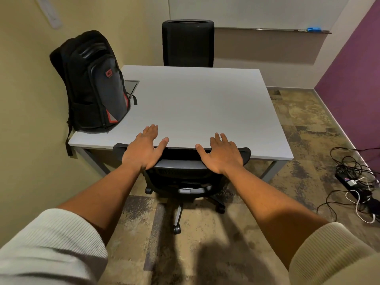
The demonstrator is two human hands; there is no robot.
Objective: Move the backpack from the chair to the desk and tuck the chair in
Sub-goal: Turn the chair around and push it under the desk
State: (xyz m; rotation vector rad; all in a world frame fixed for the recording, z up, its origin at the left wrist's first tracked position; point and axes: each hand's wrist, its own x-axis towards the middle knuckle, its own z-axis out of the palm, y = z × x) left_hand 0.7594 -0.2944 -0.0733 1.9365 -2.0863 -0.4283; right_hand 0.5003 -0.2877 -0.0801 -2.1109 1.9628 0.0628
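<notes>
A black backpack with red trim stands upright on the left side of the grey desk, against the yellow wall. A black mesh office chair sits pushed under the desk's near edge, its backrest top touching the edge. My left hand lies flat on the left part of the backrest top, fingers spread over the desk edge. My right hand lies flat on the right part, fingers apart. Neither hand grips anything.
A second black chair stands behind the desk's far edge. A power strip with tangled cables lies on the carpet at the right, near the purple wall. A whiteboard ledge runs along the back wall.
</notes>
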